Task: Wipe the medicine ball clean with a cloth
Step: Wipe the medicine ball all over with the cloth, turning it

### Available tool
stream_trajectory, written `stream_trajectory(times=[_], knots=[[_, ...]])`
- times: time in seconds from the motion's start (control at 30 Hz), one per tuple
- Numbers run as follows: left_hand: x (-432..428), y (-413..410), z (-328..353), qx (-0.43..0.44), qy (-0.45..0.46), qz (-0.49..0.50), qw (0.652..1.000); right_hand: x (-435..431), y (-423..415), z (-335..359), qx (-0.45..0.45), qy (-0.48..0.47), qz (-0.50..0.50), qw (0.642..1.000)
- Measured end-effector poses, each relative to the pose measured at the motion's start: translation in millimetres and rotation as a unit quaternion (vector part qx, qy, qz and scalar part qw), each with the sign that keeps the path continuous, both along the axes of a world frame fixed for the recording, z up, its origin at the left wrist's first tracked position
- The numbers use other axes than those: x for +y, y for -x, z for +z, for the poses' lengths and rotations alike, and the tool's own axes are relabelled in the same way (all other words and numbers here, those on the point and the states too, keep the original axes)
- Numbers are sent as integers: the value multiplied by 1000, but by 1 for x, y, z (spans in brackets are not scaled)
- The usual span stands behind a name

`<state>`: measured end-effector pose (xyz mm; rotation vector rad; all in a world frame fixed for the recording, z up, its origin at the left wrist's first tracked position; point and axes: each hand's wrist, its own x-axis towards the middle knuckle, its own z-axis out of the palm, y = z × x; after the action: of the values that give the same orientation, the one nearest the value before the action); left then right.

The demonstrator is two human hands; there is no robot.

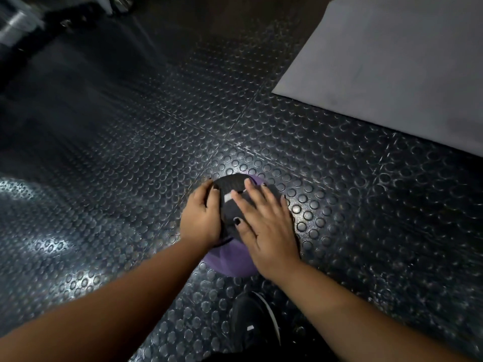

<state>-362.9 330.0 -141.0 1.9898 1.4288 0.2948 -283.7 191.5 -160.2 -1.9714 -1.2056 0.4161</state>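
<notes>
A purple medicine ball (230,259) sits on the studded black rubber floor just ahead of me. A dark cloth (229,207) with a small pale label is draped over its top. My left hand (200,218) cups the ball's left side, its fingers curled round the curve at the cloth's edge. My right hand (266,226) lies flat on the cloth with fingers spread, pressing it onto the ball's top and right side. Most of the ball is hidden under the cloth and hands; purple shows only at the near side and the far rim.
My black shoe (253,322) stands on the floor right behind the ball. A grey mat (392,61) lies at the upper right. Dark equipment (23,24) is blurred at the far upper left. Studded floor (130,152) spreads all around.
</notes>
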Motion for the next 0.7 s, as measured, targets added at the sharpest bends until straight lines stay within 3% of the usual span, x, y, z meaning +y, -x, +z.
stream_trajectory(times=[0.1, 0.2, 0.3, 0.4, 0.5, 0.6, 0.7], knots=[[-11, 7, -2, -7, -25, -28, 999, 6, -12, -8, 8, 3, -23, 1000], [-15, 7, -5, -9, -36, -12, 999, 27, -39, -2, 134, 36, -69, 988], [-28, 12, -5, -18, -57, -35, 998, 49, -77, -12, 315, 125, -57, 939], [-42, 22, -7, -8, -91, -101, 991, 46, -100, -36, 407, 214, -82, 884], [-42, 27, -9, -9, -89, -132, 987, 28, -88, -48, 482, 165, -149, 847], [-33, 21, -7, -22, -67, -108, 992, 4, -45, -40, 388, 32, -198, 900], [-25, 14, -7, -21, -37, -57, 997, -28, 23, -15, 193, -60, -160, 966]])
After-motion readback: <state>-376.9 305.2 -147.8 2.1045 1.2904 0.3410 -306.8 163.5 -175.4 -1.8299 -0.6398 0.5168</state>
